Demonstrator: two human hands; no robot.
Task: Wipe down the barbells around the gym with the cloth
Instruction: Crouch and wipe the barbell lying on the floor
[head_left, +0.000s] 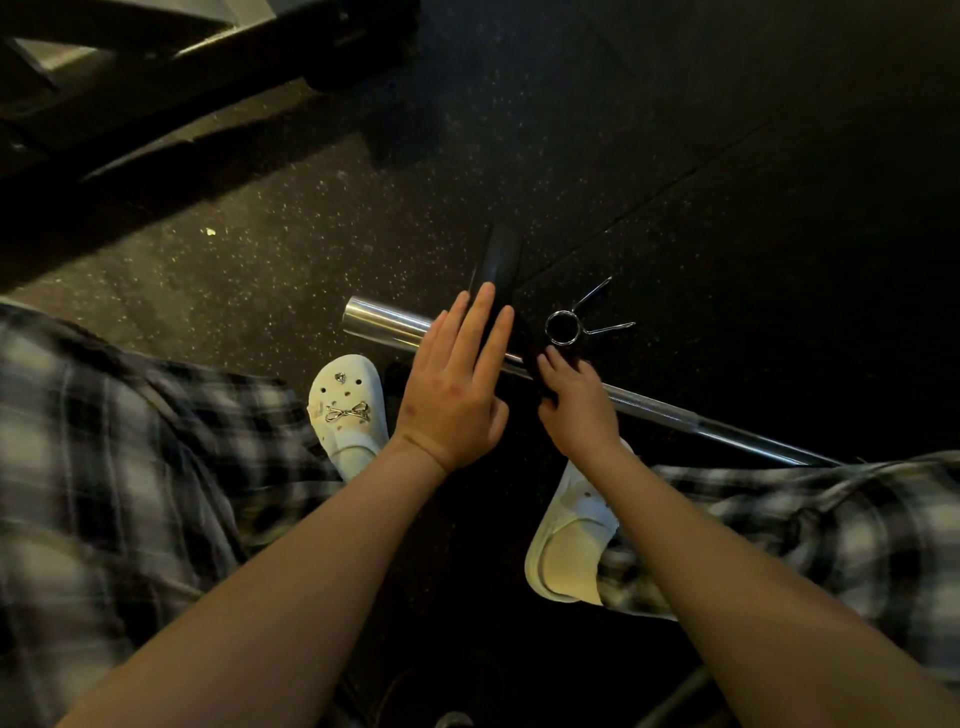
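A chrome barbell (385, 323) lies on the dark rubber floor, its thick sleeve end at the left and its thinner shaft running down to the right. A black weight plate (501, 260) stands edge-on on the sleeve. My left hand (452, 395) lies flat against the plate's left face, fingers straight. My right hand (576, 410) is on the plate's right side with its fingers curled over the plate's near edge, just above the shaft. No cloth is in view.
A metal spring collar (563, 327) lies loose on the floor just right of the plate. My white clogs (348, 405) stand close to the bar on both sides. A black equipment frame (208, 78) crosses the upper left.
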